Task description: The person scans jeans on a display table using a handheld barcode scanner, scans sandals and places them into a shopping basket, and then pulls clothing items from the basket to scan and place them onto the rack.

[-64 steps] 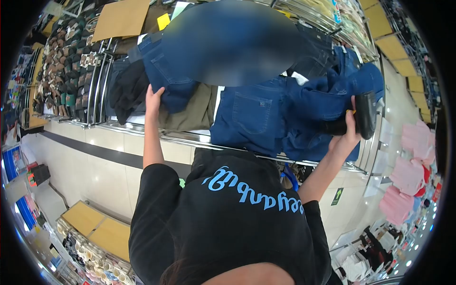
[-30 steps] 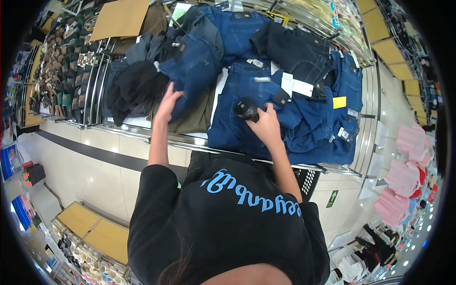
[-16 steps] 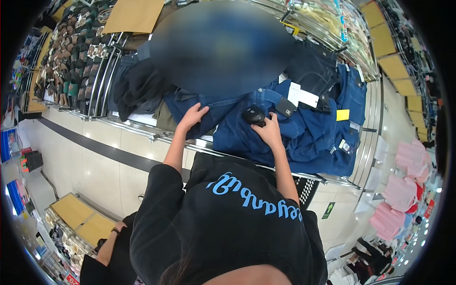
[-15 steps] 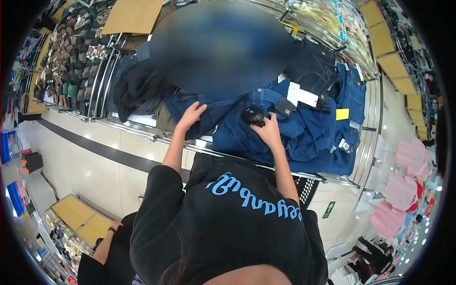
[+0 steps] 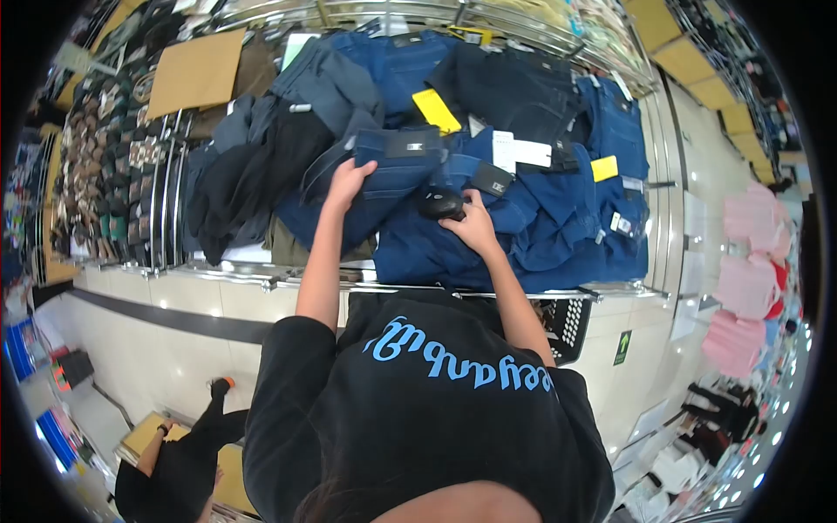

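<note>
My left hand is closed on the edge of dark blue jeans, whose waistband with a dark leather patch is turned up toward me. In my right hand is a black handheld scanner, its rounded head pointing left over the jeans pile. Just beyond that hand lies another pair of blue jeans with a dark brand patch. White paper tags and a yellow tag rest among the folded jeans. The scanner's grip is mostly hidden by my fingers.
A metal rail edges the display in front of me. Dark trousers are heaped on the left, beside racks of small items and a cardboard sheet. A black basket is below right. Another person is behind at lower left.
My left hand has taken hold of the jeans' edge and lifted it. The scanner has shifted slightly left and up. The person behind has moved. The blurred patch over the pile is gone.
</note>
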Motion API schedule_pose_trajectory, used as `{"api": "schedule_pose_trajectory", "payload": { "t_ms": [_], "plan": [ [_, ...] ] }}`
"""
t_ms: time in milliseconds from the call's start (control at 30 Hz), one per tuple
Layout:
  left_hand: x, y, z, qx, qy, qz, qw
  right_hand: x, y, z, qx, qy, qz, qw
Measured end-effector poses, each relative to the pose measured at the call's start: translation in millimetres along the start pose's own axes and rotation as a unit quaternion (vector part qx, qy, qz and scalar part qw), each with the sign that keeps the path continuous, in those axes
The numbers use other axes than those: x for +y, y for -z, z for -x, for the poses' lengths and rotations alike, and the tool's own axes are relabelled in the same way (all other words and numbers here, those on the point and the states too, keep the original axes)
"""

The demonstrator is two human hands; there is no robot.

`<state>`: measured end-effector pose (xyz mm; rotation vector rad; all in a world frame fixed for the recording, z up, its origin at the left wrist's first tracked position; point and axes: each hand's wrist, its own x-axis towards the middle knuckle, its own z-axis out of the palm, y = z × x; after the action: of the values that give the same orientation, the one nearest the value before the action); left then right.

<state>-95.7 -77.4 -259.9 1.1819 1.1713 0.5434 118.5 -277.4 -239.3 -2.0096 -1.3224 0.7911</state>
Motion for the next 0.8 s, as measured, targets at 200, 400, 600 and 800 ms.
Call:
{"api": "schedule_pose_trajectory", "payload": {
  "t_ms": [200, 400, 600, 800],
  "plan": [
    [-83, 73, -25, 0.182, -0.021, 0.064, 0.981, 9, 0, 2, 0.041, 0.028, -0.020, 0.999],
    [-112, 72, 10, 0.119, -0.018, -0.030, 0.992, -9, -5, 31, 0.111, 0.014, -0.018, 0.994],
    [-89, 20, 58, -0.011, -0.101, -0.470, 0.877, -12, 25, 83, 0.262, -0.122, -0.467, 0.836],
    [-24, -14, 65, -0.206, 0.049, -0.629, 0.748, 5, 116, 155, 0.520, -0.153, -0.500, 0.675]
  ]
}}
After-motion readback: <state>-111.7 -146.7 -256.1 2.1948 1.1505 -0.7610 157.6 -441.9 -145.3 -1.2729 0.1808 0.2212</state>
